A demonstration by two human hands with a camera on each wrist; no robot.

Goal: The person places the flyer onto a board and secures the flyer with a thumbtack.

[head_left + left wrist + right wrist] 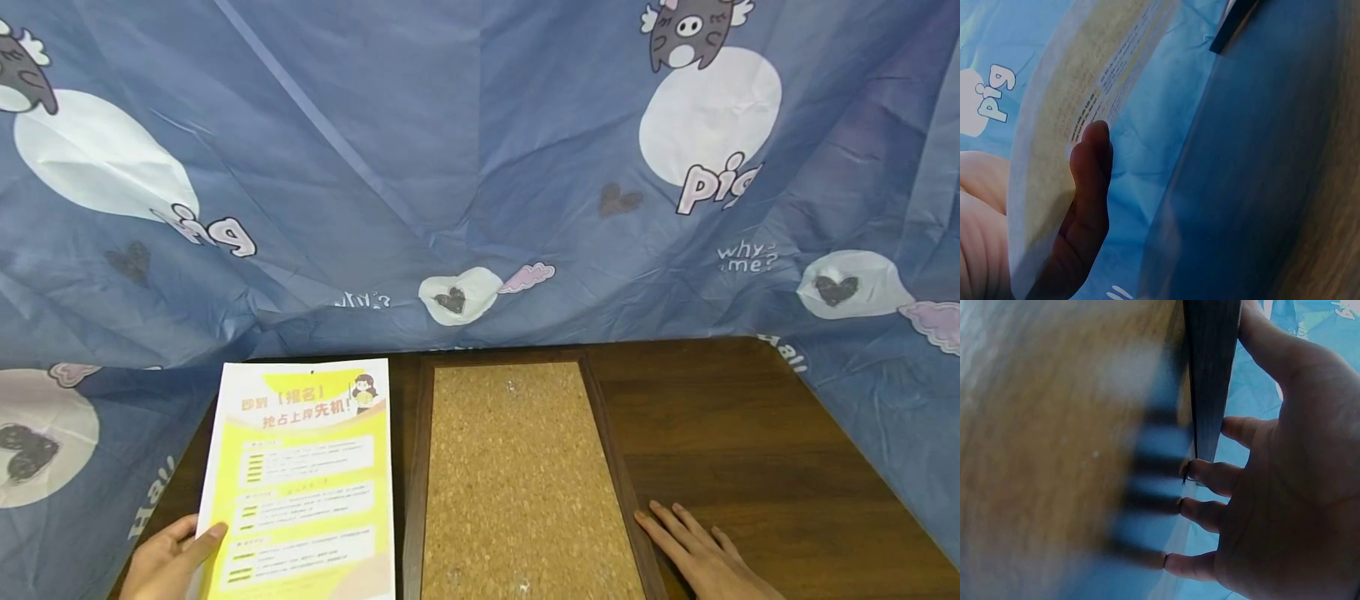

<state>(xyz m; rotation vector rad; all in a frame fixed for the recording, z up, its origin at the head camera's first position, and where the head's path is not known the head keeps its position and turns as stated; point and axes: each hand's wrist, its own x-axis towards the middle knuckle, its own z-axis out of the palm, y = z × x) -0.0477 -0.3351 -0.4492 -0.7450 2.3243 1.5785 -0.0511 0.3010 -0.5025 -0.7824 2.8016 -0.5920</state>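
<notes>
A yellow-and-white printed poster (307, 475) stands at the left, with lines of text and a small cartoon figure near its top. My left hand (168, 558) pinches its left edge, thumb on the printed face; the left wrist view shows the fingers (1091, 181) against the poster (1060, 137). Right of it lies a corkboard (517, 467) in a dark wooden frame. My right hand (701, 550) rests beside the frame's right side, fingers extended. In the right wrist view the fingertips (1175, 562) meet the tabletop, and the thumb and index finger are at the frame (1213, 369).
A dark brown wooden table (735, 425) carries the board. Behind it and at both sides hangs a blue cloth (420, 167) with pig, heart and lettering prints. Small clear spots (513, 386) show on the cork near its top and bottom ends.
</notes>
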